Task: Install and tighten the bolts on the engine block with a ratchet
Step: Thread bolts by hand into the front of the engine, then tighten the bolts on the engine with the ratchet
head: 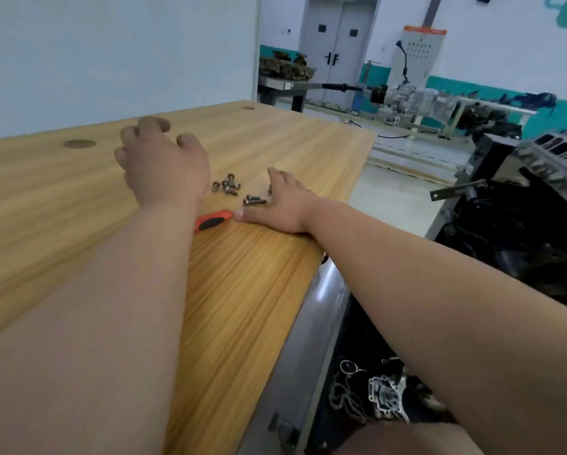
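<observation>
- We see a wooden table (78, 205) from above, with two bare arms reaching out over it.
- The left hand (164, 165) lies palm down on the table, past the bolts. Its fingers are bent a little and spread. The grip holds nothing.
- The right hand (285, 205) lies flat near the right edge of the table. Its fingers point away from us, and the grip is loose and spread. It pinches nothing.
- The right thumb tip touches the end of the ratchet handle (213, 220), or is just beside it. We cannot tell which.
- The handle is orange with a black patch. The left arm hides the rest of the tool.
- A small pile of bolts (228, 186) sits on the table between the two hands.
- Two more bolts (254, 201) lie just beside the right hand, close to its thumb side.
- The engine block (538, 192) stands off the table on the right, dark and gray. It is well apart from the bolts.
- Metal parts (387, 399) lie low down under the right arm.
- Far back we see a gray door (338, 44) and a long bench (406, 106) with machines on it.
</observation>
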